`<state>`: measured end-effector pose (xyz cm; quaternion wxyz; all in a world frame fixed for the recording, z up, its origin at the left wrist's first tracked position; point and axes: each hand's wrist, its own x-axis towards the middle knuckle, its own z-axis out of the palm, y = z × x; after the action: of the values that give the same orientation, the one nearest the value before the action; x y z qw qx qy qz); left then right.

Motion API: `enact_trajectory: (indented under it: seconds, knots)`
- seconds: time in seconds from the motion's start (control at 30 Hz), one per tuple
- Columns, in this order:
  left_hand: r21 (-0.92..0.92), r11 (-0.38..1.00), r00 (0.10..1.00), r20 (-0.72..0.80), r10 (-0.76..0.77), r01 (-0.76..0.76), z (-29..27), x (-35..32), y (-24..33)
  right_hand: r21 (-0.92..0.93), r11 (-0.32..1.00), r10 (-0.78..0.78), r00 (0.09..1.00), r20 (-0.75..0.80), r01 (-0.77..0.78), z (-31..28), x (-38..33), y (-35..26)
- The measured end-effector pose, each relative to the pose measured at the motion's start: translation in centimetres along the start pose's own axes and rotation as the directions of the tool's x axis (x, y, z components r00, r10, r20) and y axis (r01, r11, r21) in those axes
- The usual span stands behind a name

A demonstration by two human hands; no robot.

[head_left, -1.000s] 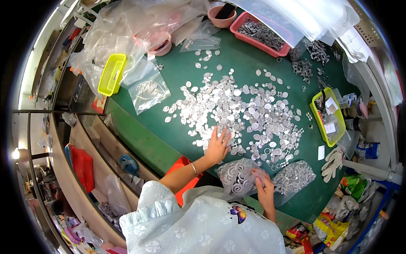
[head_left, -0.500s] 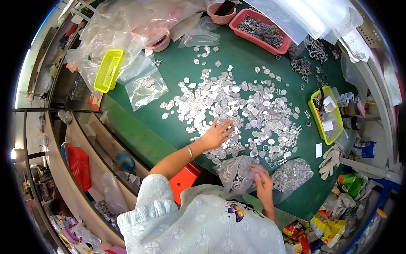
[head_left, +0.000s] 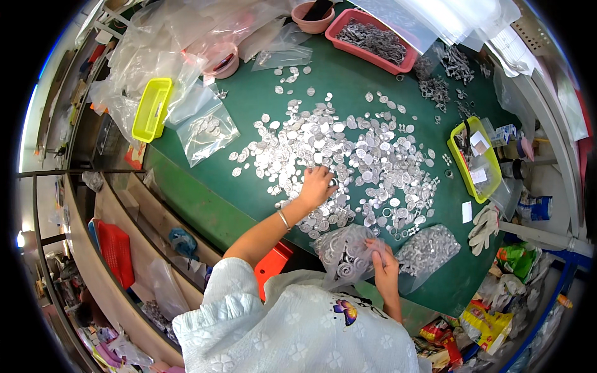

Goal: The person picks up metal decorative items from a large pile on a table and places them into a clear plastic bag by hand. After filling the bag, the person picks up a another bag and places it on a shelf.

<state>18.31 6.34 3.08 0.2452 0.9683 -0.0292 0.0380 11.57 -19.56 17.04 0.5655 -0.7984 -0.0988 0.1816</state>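
Right hand [head_left: 383, 262] pinches the plastic bag [head_left: 339, 250] by its edge, smart since it's probably floppy, while left hand [head_left: 318, 186] curls over likely-light oval medals [head_left: 308, 138], grip unclear.

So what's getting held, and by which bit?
The right grip holds a clear bag of rings by its right edge; whether the left grip holds oval medallions can't be told.

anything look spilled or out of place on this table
Nothing looks plainly damaged. Loose silver-coloured pieces sprawl over the green table, with a few strays apart on the far side; they might look spilled, but the spread could well be deliberate.
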Motion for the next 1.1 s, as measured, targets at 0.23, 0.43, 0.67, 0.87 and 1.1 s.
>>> enact_trajectory:
  seconds: [0.23,0.43,0.67,0.87,1.1]
  knots:
    - [0.116,0.973,0.955,0.199,-0.218,0.198,0.4,2.0,1.4,0.003,1.000,0.021,1.000,-0.010,-0.021,0.0,-0.1,-0.3]
    - [0.062,0.965,0.933,0.246,-0.264,0.256,0.2,2.3,1.5,0.013,1.000,0.013,1.000,-0.014,-0.013,0.1,-0.3,-0.2]
    - [-0.362,0.912,0.976,-0.029,-0.216,0.191,-1.6,1.3,-0.8,0.017,1.000,0.017,1.000,-0.020,-0.016,0.0,-0.4,0.3]
    - [-0.777,0.390,0.802,0.235,-0.550,0.495,-2.5,-3.8,-2.4,0.013,1.000,0.026,0.999,-0.021,-0.025,-0.1,-0.3,0.2]
    - [-0.570,0.425,0.698,0.667,-0.261,0.703,-1.3,-11.5,-0.4,-0.009,1.000,-0.012,1.000,-0.001,0.012,-0.2,-0.2,0.2]
